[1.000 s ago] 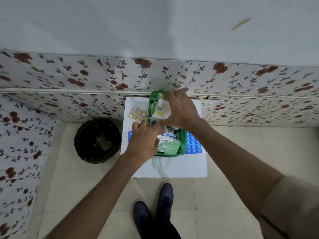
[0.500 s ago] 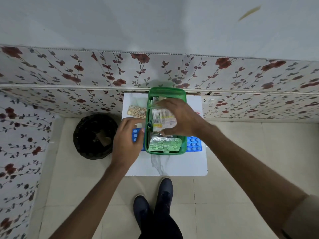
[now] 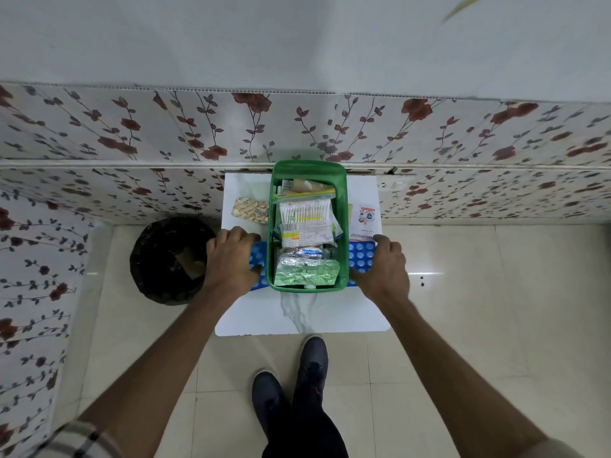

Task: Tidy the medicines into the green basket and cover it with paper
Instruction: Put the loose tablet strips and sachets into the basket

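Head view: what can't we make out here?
- Blue blister sheet: middle hidden under the green basket, ends under the left hand and right hand.
- Lower basket contents: buried under the cotton-swab pack and green foil strip.
- Pack labels: too small to read.
- Bin contents: too dark.

Green plastic basket (image 3: 344,200) on glossy marbled tabletop (image 3: 297,315).

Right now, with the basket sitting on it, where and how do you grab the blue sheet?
Grip the blue sheet by its two ends, which stick out either side of the basket; the middle is pinned beneath. Come in from both sides, left hand and right hand, pinching each free edge flat against the table.
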